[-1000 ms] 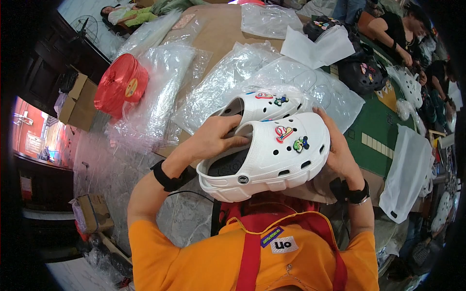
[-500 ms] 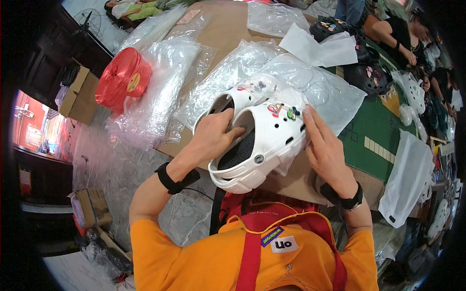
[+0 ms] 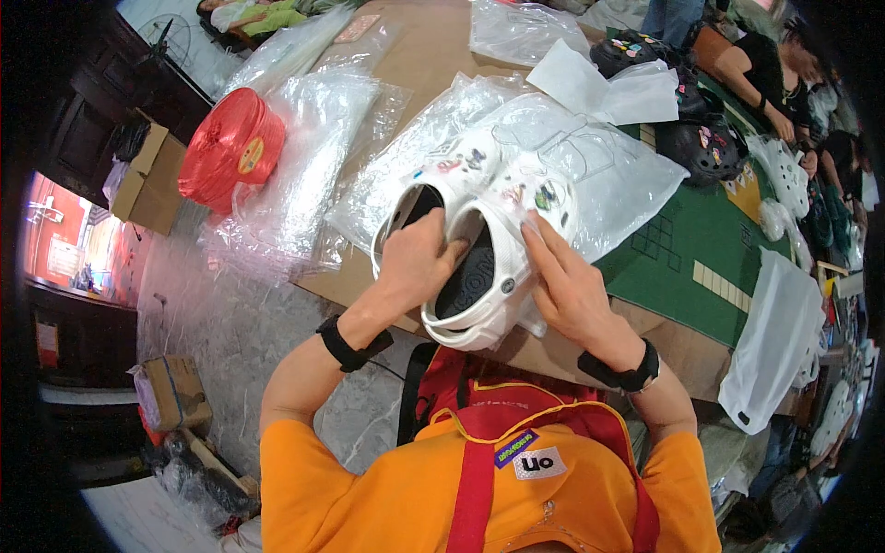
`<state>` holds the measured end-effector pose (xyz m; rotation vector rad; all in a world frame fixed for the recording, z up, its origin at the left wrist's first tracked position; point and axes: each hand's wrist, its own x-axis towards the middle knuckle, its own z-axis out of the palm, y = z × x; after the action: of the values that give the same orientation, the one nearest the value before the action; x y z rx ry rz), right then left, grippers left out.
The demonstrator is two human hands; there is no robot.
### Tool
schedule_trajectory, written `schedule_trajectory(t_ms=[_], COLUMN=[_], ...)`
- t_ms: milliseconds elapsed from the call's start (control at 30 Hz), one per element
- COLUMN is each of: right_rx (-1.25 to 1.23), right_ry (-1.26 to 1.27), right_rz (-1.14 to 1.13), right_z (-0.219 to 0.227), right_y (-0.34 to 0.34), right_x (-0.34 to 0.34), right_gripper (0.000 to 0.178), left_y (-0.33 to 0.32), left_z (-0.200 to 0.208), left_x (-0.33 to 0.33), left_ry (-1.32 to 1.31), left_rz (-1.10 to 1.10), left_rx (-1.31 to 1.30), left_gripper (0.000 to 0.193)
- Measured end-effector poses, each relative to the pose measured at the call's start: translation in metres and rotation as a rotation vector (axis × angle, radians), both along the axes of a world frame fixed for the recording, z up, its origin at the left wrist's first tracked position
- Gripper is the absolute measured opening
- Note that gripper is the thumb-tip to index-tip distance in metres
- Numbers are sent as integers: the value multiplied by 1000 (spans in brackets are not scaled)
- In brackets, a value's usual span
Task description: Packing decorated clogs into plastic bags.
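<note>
A pair of white clogs with colourful charms sits side by side, toes away from me, at the middle of the tabletop. My left hand (image 3: 419, 253) is closed on the inner sides of the left clog (image 3: 392, 230) and right clog (image 3: 498, 313), its fingers inside the left one's opening. Over the toes lies a clear plastic bag (image 3: 636, 170), which hazes the charms. My right hand (image 3: 572, 286) rests along the right clog's outer side with long fingers, holding the bag's edge there; its thumb is hidden.
Left of the clogs lie stacked clear bags (image 3: 309, 138) and a red roll of plastic twine (image 3: 230, 152). White paper (image 3: 604, 88) and black clogs (image 3: 705, 152) are at the far right, by a green mat (image 3: 682, 267). A person (image 3: 765, 83) sits beyond.
The clogs have turned more upright in view and their toes have gone further under the clear plastic. My right hand has moved left; my left hand has shifted slightly right.
</note>
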<state>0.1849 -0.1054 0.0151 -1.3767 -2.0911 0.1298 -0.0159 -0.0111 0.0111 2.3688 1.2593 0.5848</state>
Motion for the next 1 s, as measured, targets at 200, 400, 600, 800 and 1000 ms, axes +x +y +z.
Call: schedule_trajectory(t_ms=[200, 400, 600, 800, 1000], right_rx=[5, -183, -157, -216, -388], right_ry=[45, 126, 222, 286, 411], right_rz=[-38, -66, -123, -246, -313], right_z=[-47, -47, -45, -63, -55], right_y=[-14, -25, -28, -38, -37], right_x=[1, 2, 2, 15, 10], right_gripper=[64, 65, 54, 35, 31], left_y=[3, 27, 63, 55, 39], left_z=[-6, 29, 9, 29, 74], left_x=[8, 0, 2, -25, -33], left_ry=[130, 162, -206, -1, -169], left_rz=[-131, -164, -157, -289, -73], left_rx=[16, -59, 69, -156, -565], left_gripper=[33, 30, 24, 44, 25])
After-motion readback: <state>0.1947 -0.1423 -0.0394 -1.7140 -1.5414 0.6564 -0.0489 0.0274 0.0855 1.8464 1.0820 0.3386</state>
